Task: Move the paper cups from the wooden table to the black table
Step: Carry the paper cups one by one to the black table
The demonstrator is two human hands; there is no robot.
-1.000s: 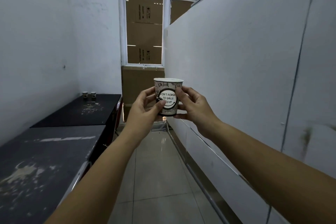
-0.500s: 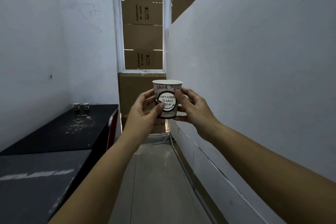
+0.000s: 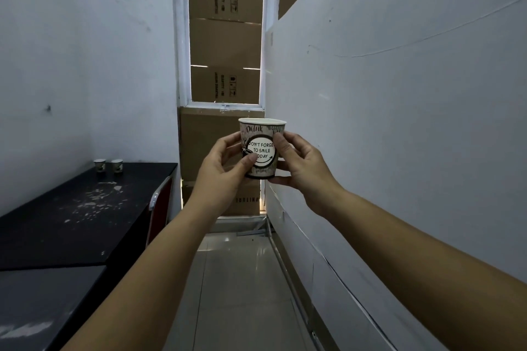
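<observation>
Head view: paper cup (image 3: pixel 261 148), upright, pinched at mid-wall by left hand (image 3: pixel 221 172) and right hand (image 3: pixel 303 169); likely light, thin-walled, crushable, so hold gently near rim.

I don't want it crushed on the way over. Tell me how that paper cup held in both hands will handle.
The paper cup is probably light: fingertips of the left hand and right hand alone hold it. Its thin paper wall likely dents under a hard squeeze. Narrower at the base than the rim, it may tip easily once set on the black table.
</observation>
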